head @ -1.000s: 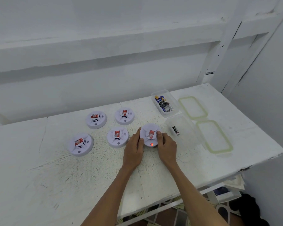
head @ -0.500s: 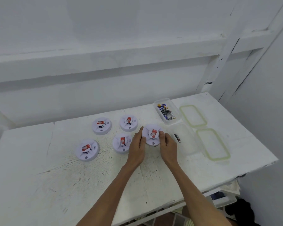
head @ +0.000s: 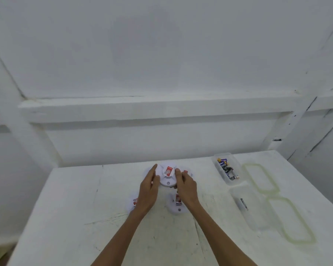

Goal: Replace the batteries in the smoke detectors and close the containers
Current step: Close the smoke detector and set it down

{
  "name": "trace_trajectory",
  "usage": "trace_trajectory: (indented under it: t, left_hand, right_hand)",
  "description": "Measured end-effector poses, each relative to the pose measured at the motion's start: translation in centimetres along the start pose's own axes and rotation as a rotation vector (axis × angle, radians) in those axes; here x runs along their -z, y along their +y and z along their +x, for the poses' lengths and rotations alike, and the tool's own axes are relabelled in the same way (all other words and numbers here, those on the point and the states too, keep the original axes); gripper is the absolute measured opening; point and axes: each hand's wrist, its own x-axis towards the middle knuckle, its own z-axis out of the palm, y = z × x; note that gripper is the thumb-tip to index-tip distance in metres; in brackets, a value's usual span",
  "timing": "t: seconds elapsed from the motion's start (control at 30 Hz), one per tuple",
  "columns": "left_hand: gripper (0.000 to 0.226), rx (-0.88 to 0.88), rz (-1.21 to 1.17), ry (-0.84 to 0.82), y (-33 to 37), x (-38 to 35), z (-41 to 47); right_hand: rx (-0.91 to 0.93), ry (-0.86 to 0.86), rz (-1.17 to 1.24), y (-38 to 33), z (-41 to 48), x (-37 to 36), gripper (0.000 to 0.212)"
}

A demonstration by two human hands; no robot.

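Smoke detectors: we count four in sight, and more may be hidden behind the hands. We hold one smoke detector point(head: 167, 176) between both hands, above the far middle of the white table point(head: 65, 217). The left hand point(head: 148, 191) lays almost straight fingers against its left rim. The right hand point(head: 185, 187) curls its fingers round the right rim. Three other detectors point(head: 178, 206) lie under and behind the hands. At the right stand two clear containers: the far one point(head: 235, 181) with several batteries point(head: 226, 168), the near one point(head: 238, 191) with one battery point(head: 243, 204). Beside them lie two lids point(head: 260, 191) with green seals. Each detector carries a red label, but we cannot read the writing.
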Motion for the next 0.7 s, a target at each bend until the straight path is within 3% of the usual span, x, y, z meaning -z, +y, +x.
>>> trace_trajectory:
  t: [0.3,0.4,0.7]
  left_hand:
    - [0.023,0.118,0.054,0.157,-1.8,11.3,0.1]
    - [0.024,0.195,0.059,0.176,-2.8,14.0,-0.4]
    - [0.039,0.398,0.052,0.206,-7.2,17.3,0.1]
  right_hand:
    - [-0.06,-0.263,0.047,-4.6,1.2,-10.2,0.033]
    - [-0.089,-0.336,0.031,-5.2,1.1,-13.3,0.037]
    - [-0.124,-0.475,-0.112,-4.5,1.3,-17.0,0.022]
